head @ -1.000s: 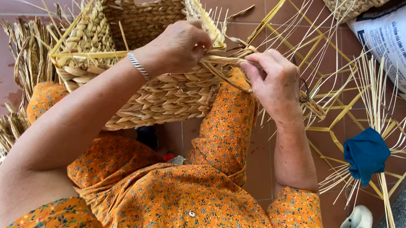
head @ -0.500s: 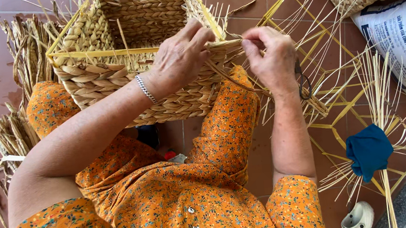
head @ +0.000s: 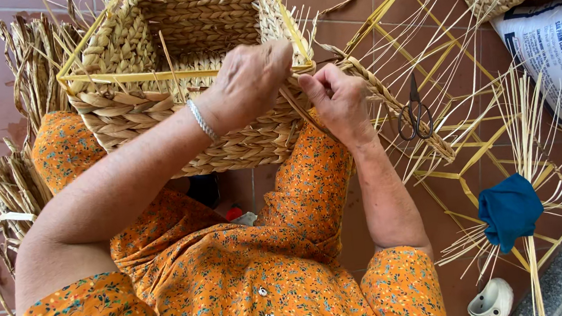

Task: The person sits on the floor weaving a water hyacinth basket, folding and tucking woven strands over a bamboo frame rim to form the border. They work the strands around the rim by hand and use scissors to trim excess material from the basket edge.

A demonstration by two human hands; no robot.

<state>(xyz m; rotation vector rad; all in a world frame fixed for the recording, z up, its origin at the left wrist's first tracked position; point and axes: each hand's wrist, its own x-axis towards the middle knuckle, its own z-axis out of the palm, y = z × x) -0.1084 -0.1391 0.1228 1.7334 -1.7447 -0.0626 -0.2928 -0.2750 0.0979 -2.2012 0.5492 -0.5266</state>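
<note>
woven basket (head: 155, 115) rests on the person's knees, walls mostly braided. left hand (head: 247, 83) and right hand (head: 338, 99) pinch a braided strand (head: 384, 95) at its rim corner. beyond the grip, yellow frame rods (head: 172, 73) remain bare.

The person wears a loose orange cotton outfit (head: 237, 277) printed all over with small flowers in blue, green and red. The top has short sleeves that end above the elbows, leaving both forearms bare, and a row of small pale round buttons (head: 263, 292) runs down its front. The trousers are cut from the same flowered orange cloth and cover both knees. A thin silver-coloured beaded bracelet (head: 201, 119) circles the left wrist. Both hands are bare, without gloves or rings visible.
</note>
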